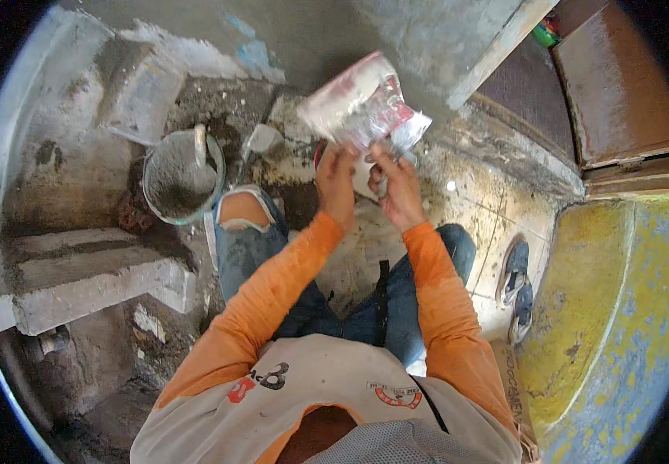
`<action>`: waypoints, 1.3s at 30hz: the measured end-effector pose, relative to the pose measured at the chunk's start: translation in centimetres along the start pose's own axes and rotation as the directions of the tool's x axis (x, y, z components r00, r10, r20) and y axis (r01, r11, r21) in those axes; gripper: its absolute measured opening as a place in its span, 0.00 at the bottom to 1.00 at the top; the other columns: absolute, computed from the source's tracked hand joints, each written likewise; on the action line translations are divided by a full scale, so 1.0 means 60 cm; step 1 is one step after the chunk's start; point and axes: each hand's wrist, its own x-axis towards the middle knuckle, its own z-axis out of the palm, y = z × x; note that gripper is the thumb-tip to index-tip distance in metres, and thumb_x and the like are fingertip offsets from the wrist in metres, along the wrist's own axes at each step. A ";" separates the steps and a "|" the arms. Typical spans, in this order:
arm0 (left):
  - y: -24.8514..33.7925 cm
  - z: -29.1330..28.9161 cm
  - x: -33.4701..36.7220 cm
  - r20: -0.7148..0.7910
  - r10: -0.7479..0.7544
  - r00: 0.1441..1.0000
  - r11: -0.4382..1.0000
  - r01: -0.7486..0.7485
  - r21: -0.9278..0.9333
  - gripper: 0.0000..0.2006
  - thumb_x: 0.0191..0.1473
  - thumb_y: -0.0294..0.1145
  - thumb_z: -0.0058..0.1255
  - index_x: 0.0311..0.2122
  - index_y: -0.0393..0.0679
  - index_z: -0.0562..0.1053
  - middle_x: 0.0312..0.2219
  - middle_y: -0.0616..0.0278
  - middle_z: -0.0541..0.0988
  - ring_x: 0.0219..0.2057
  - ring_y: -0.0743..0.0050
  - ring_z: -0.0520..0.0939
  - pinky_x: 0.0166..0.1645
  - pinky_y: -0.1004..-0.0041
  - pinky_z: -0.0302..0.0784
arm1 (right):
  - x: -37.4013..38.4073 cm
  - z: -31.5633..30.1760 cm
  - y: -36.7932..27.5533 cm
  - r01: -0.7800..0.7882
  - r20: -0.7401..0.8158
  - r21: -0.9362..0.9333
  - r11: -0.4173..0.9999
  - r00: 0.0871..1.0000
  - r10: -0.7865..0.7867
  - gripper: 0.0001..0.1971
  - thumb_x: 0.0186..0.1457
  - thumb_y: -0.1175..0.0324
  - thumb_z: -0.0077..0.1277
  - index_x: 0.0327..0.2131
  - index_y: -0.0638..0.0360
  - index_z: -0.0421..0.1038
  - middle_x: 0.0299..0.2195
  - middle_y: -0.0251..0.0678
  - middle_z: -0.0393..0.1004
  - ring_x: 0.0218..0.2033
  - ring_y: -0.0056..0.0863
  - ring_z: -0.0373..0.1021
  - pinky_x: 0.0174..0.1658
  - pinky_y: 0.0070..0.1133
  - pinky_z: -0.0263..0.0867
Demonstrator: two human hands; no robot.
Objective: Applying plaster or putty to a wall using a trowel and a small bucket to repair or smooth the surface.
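A crumpled red-and-white plastic bag (358,104), smeared with pale powder, is held up in front of me, tilted toward the upper left. My left hand (336,184) has its fingers closed on the bag's lower edge. Beside it, my right hand (399,189) pinches the bag's gathered right end, where the clear and silvery plastic bunches up. Something small and grey shows under the right fingers; I cannot make it out. Partly hidden beneath the bag and hands is a container with a red rim (320,153) and a pale inside.
To the left stands a bucket (184,179) of grey mortar with a handle (200,143) sticking out. A pale block (264,139) lies beside it. A rough concrete ledge (91,290) juts out at lower left. Dark shoes (517,282) sit on the tiles at right, near a yellow surface (582,309).
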 end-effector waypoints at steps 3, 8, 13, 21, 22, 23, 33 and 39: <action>0.059 -0.029 0.072 -0.075 0.170 0.983 0.985 -0.171 -0.007 0.11 0.67 0.40 0.50 0.45 0.45 0.73 0.40 0.68 0.77 0.38 0.77 0.79 0.45 0.72 0.78 | 0.018 -0.065 -0.026 0.130 -0.054 -0.404 0.906 0.985 -0.165 0.14 0.62 0.58 0.59 0.43 0.55 0.71 0.30 0.28 0.75 0.26 0.18 0.66 0.29 0.20 0.64; 0.179 -0.087 0.164 -0.026 0.364 0.931 0.919 -0.355 0.171 0.11 0.65 0.36 0.45 0.42 0.39 0.73 0.33 0.64 0.77 0.35 0.77 0.75 0.40 0.71 0.73 | 0.066 -0.153 -0.042 0.152 -0.019 -0.940 0.305 0.871 -0.491 0.14 0.65 0.62 0.50 0.46 0.63 0.67 0.32 0.47 0.79 0.31 0.51 0.75 0.38 0.38 0.71; 0.187 -0.135 0.190 -0.191 0.134 0.972 0.991 -0.128 0.041 0.12 0.65 0.36 0.45 0.50 0.43 0.69 0.41 0.61 0.78 0.38 0.68 0.80 0.41 0.64 0.78 | 0.107 -0.155 0.013 0.186 0.216 -0.973 -0.133 0.939 -0.268 0.15 0.62 0.66 0.47 0.51 0.55 0.69 0.44 0.54 0.78 0.47 0.56 0.73 0.49 0.46 0.68; 0.174 -0.156 0.219 -0.173 0.039 0.984 0.976 -0.074 -0.203 0.13 0.63 0.35 0.47 0.51 0.47 0.69 0.44 0.61 0.78 0.40 0.65 0.81 0.39 0.65 0.79 | 0.218 -0.140 0.150 0.101 0.152 -0.773 -0.626 0.988 -0.028 0.20 0.57 0.66 0.50 0.54 0.54 0.71 0.51 0.42 0.74 0.56 0.47 0.71 0.54 0.47 0.66; 0.174 -0.157 0.216 -0.159 0.024 0.987 0.980 -0.055 -0.192 0.14 0.62 0.35 0.49 0.52 0.47 0.70 0.44 0.61 0.80 0.41 0.63 0.82 0.39 0.64 0.80 | 0.231 -0.147 0.163 0.106 0.171 -0.802 -0.588 0.984 -0.056 0.18 0.57 0.66 0.51 0.52 0.54 0.72 0.51 0.45 0.74 0.55 0.49 0.71 0.55 0.47 0.66; 0.173 -0.159 0.211 -0.164 0.038 0.986 0.978 -0.071 -0.198 0.14 0.62 0.35 0.49 0.52 0.47 0.70 0.44 0.61 0.80 0.41 0.63 0.82 0.39 0.64 0.80 | 0.240 -0.154 0.175 0.093 0.168 -0.823 -0.560 0.982 -0.085 0.16 0.58 0.65 0.52 0.50 0.53 0.73 0.50 0.48 0.74 0.53 0.51 0.71 0.56 0.47 0.66; 0.191 -0.168 0.204 -0.064 0.020 0.998 0.931 -0.042 -0.362 0.14 0.63 0.35 0.50 0.50 0.43 0.76 0.44 0.61 0.82 0.38 0.65 0.85 0.38 0.66 0.83 | 0.293 -0.179 0.239 0.239 0.257 -0.908 -0.344 0.966 -0.009 0.17 0.58 0.61 0.53 0.49 0.56 0.69 0.49 0.46 0.74 0.51 0.49 0.72 0.51 0.46 0.70; 0.183 -0.168 0.211 -0.117 -0.017 0.993 0.919 -0.031 -0.393 0.14 0.65 0.35 0.47 0.53 0.45 0.75 0.45 0.63 0.82 0.44 0.65 0.84 0.45 0.63 0.82 | 0.300 -0.194 0.221 0.387 0.389 -0.919 0.069 0.921 0.012 0.17 0.60 0.64 0.59 0.50 0.61 0.74 0.44 0.43 0.77 0.45 0.32 0.73 0.52 0.28 0.68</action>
